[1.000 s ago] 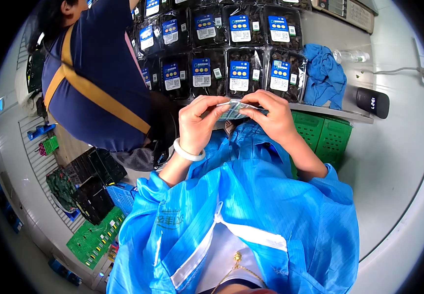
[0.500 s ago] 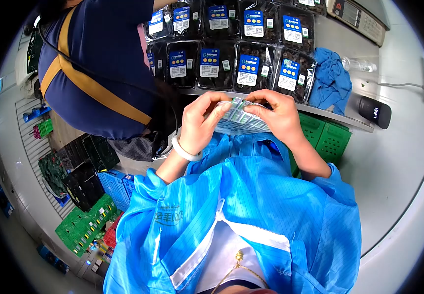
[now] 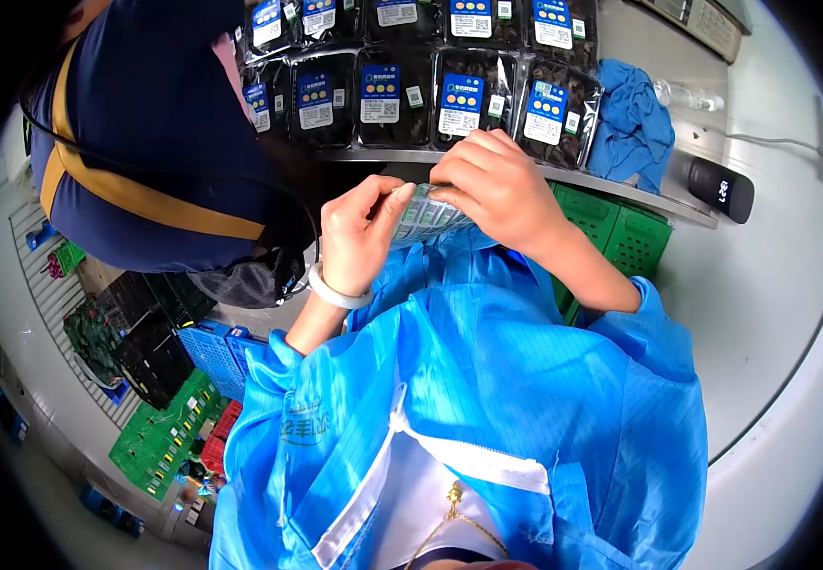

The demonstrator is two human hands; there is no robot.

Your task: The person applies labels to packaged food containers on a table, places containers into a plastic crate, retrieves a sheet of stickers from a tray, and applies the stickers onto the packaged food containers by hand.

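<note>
Label sheet [image 3: 426, 220] pinched in left hand [image 3: 358, 233] and right hand [image 3: 495, 180] along its upper edge, near a desk [image 3: 628, 38] of black packs [image 3: 381, 100], seemingly light, limp and easily creased, best held by its margins.

Labelled packs [image 3: 379, 106] and crates [image 3: 638, 239] suggest a packing workshop.

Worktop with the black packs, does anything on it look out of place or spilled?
Mainly the blue cloth: it lies crumpled beside the neat rows of black packs. Next to it, a clear bottle seems to lie on its side. I see no spill.
</note>
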